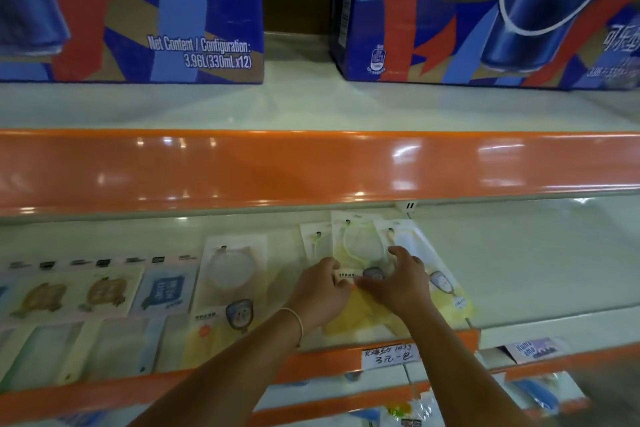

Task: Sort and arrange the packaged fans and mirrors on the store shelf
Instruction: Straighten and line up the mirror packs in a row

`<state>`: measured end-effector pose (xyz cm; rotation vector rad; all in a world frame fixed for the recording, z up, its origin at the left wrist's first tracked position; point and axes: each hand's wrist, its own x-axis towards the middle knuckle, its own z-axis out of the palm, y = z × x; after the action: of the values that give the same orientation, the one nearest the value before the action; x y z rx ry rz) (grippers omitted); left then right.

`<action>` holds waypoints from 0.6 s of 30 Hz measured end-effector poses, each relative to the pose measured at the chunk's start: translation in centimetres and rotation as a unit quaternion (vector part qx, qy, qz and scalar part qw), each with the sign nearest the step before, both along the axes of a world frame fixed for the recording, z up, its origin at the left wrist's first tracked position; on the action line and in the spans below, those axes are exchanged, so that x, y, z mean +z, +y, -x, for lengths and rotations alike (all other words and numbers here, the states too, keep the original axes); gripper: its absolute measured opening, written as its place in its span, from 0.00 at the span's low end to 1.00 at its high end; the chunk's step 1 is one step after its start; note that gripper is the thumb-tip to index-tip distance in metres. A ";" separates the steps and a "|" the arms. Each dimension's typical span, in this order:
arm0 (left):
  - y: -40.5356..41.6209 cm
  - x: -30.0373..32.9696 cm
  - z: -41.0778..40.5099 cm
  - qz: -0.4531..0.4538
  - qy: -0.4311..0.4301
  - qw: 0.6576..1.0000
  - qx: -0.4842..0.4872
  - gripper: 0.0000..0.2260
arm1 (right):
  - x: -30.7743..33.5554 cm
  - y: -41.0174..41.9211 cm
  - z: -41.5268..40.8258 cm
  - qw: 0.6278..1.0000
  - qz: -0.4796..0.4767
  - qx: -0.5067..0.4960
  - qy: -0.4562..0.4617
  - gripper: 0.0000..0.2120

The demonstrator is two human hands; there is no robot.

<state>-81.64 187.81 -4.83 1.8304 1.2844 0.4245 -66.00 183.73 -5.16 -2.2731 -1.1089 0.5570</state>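
1. Scene: middle store shelf (519, 270), orange front lip (311, 362) with a handwritten price tag (388, 354). Cola cartons (131, 10) sit on the shelf above, not part of the job.
2. Task items: a fanned pile of three yellow packaged fans/mirrors just right of centre. Top pack (360, 243) lies in the middle, left pack (313, 239) peeks out from under it, right pack (436, 274) is splayed at an angle toward the right.
3. Left hand (320, 288): grip flat, fingers curled onto the left edge of the top pack, pressing rather than pinching. Bracelet on that wrist.
4. Right hand (398, 282): grip spread wide, fingertips down where the top pack overlaps the right pack. Nothing is lifted; all packs lie on the shelf.
5. Step in hand, as I judge it: squaring the splayed pile into one neat stack.
6. Do it well: push both hands inward together, rotate the right pack until its edges run parallel to the top one, then line up the hang holes at the back.
7. Match the neighbour: a white pack (235, 274) lies straight to the left; copy its angle, leave a gap.
8. Risk: glossy sleeves look slippery, so press lightly or the lower packs may slide off toward the lip.
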 end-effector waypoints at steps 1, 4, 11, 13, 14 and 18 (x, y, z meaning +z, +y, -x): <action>0.0 0.2 -0.3 0.025 -0.017 0.999 0.021 0.18 | 0.2 0.1 -0.2 1.000 -0.003 0.006 0.015 0.44; 0.3 0.5 -0.8 0.066 -0.048 0.994 0.070 0.20 | 0.3 0.4 -0.8 0.998 -0.021 0.008 0.052 0.38; -0.1 1.3 0.1 -0.067 0.027 0.997 0.032 0.21 | 0.1 1.1 0.1 0.975 -0.061 -0.014 0.213 0.19; -0.5 1.4 1.2 -0.099 0.065 0.992 0.032 0.20 | -0.2 1.5 0.9 0.975 -0.065 -0.015 0.210 0.16; -0.6 1.3 1.8 -0.111 0.079 0.990 0.034 0.20 | -0.2 1.6 1.4 0.976 -0.067 -0.010 0.205 0.15; -0.8 1.0 4.7 -0.131 0.126 0.982 0.049 0.16 | -0.1 2.0 4.1 0.976 -0.074 0.017 0.206 0.13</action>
<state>-86.31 186.96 -3.83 2.0985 1.5561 0.4426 -70.08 185.74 -5.24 -1.8990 -0.9456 0.8813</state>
